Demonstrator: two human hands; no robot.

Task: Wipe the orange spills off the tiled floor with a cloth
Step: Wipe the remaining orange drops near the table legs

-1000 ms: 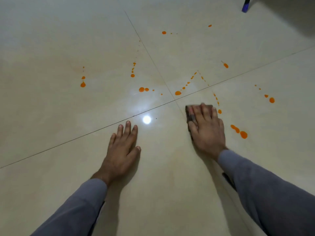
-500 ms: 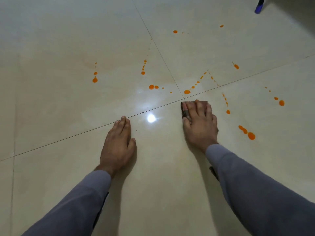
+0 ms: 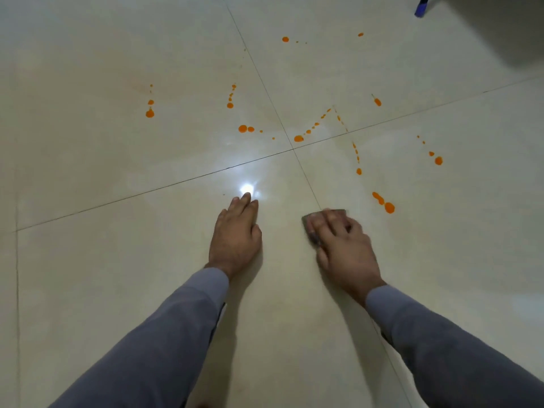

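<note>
Left hand: the person's left hand point(image 3: 237, 235) lies palm-down on the cream tiled floor point(image 3: 88, 178), fingers straight and pressed together, pointing toward 12 o'clock; it holds nothing, and its fingertips stop just short of a bright lamp reflection point(image 3: 247, 189) on the glossy tile.
Right hand: the right hand point(image 3: 343, 245) presses flat on a dark brownish cloth point(image 3: 310, 228), fingers laid side by side over it, slightly blurred; the thumb side of the cloth shows at 9 o'clock of the fingers.
Arms: both forearms, in grey sleeves point(image 3: 164, 334), reach in from 6 o'clock, nearly straight, the wrists bent back so the palms bear on the floor.
Cloth: it sits just at 3 o'clock of the grout line that runs down from the four-tile crossing point(image 3: 293, 149), well apart from the left hand.
Nearest spill: a pair of orange blobs point(image 3: 382, 201) lies near the cloth at about 1 o'clock, not touching it.
Other spills: a dotted orange trail point(image 3: 356, 156) runs on toward 12 o'clock; more orange drops point(image 3: 243, 128) are scattered beyond the crossing, out to 10 o'clock point(image 3: 149, 113) and 2 o'clock point(image 3: 438, 160).
Far corner: a blue-tipped object point(image 3: 420, 10) stands at the upper right edge, too cropped to identify.
</note>
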